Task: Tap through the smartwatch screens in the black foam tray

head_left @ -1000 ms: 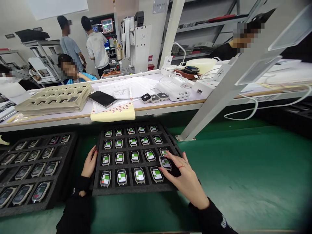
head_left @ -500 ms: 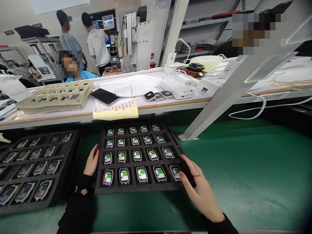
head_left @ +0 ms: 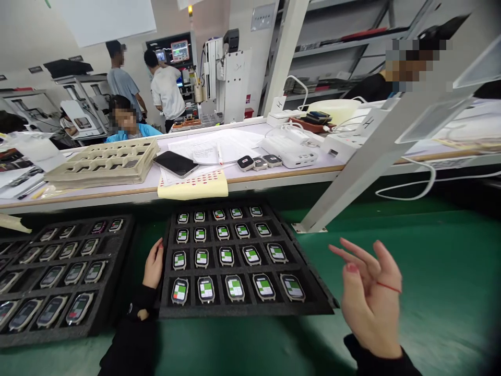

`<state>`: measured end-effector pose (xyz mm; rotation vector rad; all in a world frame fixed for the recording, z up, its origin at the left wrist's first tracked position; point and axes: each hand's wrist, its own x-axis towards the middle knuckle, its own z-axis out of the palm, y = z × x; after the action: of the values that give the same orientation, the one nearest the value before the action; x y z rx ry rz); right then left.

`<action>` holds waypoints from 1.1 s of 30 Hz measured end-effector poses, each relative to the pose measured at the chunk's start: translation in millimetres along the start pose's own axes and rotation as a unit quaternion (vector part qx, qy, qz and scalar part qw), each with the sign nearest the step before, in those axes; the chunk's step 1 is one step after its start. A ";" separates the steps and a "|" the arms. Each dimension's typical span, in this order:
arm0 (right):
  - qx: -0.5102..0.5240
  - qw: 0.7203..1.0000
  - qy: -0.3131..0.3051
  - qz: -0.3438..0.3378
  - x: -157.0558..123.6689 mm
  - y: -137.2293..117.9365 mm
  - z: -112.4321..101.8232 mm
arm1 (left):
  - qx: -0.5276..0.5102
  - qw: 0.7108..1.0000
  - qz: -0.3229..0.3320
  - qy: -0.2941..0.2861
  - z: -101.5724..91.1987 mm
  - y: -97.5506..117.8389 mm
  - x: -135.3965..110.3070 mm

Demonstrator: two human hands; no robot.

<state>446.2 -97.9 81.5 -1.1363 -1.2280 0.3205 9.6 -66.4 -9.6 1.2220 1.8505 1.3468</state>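
Note:
A black foam tray (head_left: 250,310) lies on the green bench in front of me, its compartments holding several smartwatches (head_left: 235,288). Most of their screens are lit green and white; the front-right one looks dark. My left hand (head_left: 153,265) grips the tray's left side, with some fingers hidden between it and the neighbouring tray. Off the right side, my right hand (head_left: 371,297) is raised above the bench, apart from the tray. Its fingers are spread and slightly bent, with nothing in them.
Another foam tray of watches (head_left: 74,271) lies at left. Behind runs a raised shelf (head_left: 242,183) with a phone (head_left: 177,164), papers, small square watches (head_left: 260,163) and a beige plastic tray (head_left: 104,175). A slanted metal post (head_left: 348,172) stands right. People are beyond.
My right hand has let go of the foam tray's right side and moved right, its fingers opening. My left hand stays at the tray. The view has shifted slightly.

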 end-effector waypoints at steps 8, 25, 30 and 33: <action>-0.058 0.955 -0.198 -0.215 106.3 -78.1 49.7 | -0.015 1.000 0.003 0.000 -0.6 -5.8 -0.3; -0.286 0.872 -0.391 -0.062 232.4 -99.3 274.9 | -0.018 1.000 0.017 0.009 -0.9 -10.6 -1.7; -0.103 0.906 -0.410 0.001 236.7 -112.5 291.2 | -0.033 0.999 0.020 0.022 -0.2 -12.6 -1.4; 0.006 0.921 -0.389 0.039 234.5 -117.6 298.3 | -0.046 0.998 0.020 0.030 0.3 -14.0 -1.5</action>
<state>235.6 171.3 284.0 -1.0758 -1.8650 0.8991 5.5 -68.9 -22.9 1.1889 1.7920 1.4887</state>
